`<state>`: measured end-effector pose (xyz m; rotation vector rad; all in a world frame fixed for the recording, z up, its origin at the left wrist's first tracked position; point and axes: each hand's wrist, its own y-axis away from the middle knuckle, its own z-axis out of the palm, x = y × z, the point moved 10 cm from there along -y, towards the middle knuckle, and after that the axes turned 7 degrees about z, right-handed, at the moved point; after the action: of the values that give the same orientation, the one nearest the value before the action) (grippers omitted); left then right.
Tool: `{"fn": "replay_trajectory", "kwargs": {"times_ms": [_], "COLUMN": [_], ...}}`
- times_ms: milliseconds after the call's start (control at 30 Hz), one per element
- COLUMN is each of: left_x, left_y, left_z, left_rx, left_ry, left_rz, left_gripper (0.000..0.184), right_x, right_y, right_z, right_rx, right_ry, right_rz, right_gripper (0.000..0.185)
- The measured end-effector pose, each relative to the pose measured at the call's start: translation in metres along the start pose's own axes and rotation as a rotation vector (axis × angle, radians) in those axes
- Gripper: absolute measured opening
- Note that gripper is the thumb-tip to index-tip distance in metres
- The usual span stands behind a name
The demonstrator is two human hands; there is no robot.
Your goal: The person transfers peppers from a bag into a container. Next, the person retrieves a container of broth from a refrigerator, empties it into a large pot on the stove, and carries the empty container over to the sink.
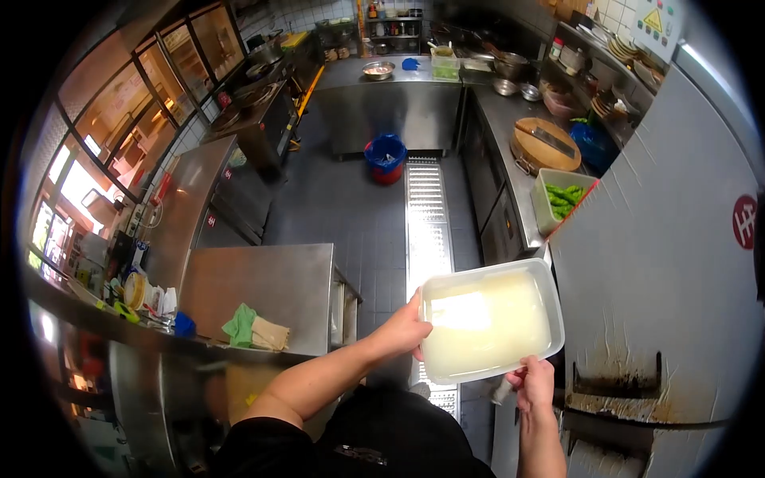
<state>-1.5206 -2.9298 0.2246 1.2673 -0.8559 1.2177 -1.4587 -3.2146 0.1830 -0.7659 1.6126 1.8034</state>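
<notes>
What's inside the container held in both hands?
Pale yellowish-white contents fill much of the container, with glare on part of the surface. Anything beneath that surface is hidden.

Hidden and unclear parts of a kitchen around a plastic tub point(551, 307) held at arm's length.
White glare covers part of the pale contents point(510, 331), so liquid or solid cannot be told; the left hand's point(410, 325) fingers are partly hidden by the tub's left wall. The right forearm point(544, 446) and black shirt point(390, 422) are cut off at the near edge, its lettering unreadable. At right, the refrigerator point(653, 263) runs out of view; far off, the shelf bottles point(381, 29) are too small to identify.
</notes>
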Motion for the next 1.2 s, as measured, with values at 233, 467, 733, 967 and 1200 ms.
{"fn": "replay_trajectory", "kwargs": {"times_ms": [233,467,733,967,1200], "left_x": [-0.006,0.034,0.073,0.086,0.124], "left_y": [-0.067,-0.142,-0.223,-0.29,-0.344], "left_z": [-0.086,-0.2,-0.344,-0.458,-0.558], "left_rx": [0.081,0.191,0.463,0.713,0.984], "left_ry": [-0.016,0.033,0.074,0.208,0.261], "left_rz": [0.006,0.068,0.064,0.111,0.116], "left_gripper": [0.08,0.074,0.071,0.066,0.061], "right_x": [-0.03,-0.069,-0.144,-0.188,-0.231], "right_y": [-0.075,-0.18,-0.283,-0.382,-0.456], "right_z": [0.087,0.212,0.402,0.574,0.761], "right_rx": [-0.033,-0.096,-0.286,-0.516,-0.717], "right_ry": [0.114,0.189,0.306,0.41,0.599], "right_rz": [0.033,0.048,0.039,0.083,0.104], "right_gripper": [0.019,0.013,0.016,0.018,0.022]}}
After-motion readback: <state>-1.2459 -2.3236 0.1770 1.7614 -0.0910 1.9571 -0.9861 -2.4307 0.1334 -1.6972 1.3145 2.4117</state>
